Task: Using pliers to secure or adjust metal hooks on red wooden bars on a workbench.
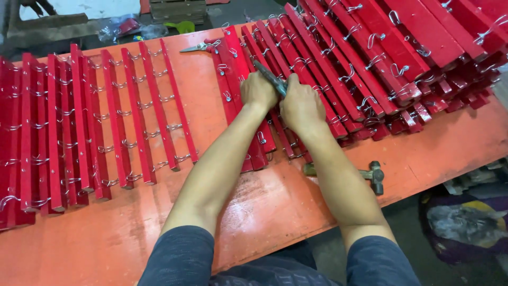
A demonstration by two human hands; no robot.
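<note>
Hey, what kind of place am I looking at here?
Probably a small workshop for hand assembly. Rows of red slats fitted with metal hooks cover an orange worktable, a hammer lies on it, and both hands grip pliers.

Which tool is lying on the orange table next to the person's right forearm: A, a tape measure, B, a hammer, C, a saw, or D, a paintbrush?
B: a hammer with a metal head lies on the orange table just beside the right forearm, in front of the red strips with metal hooks.
</note>
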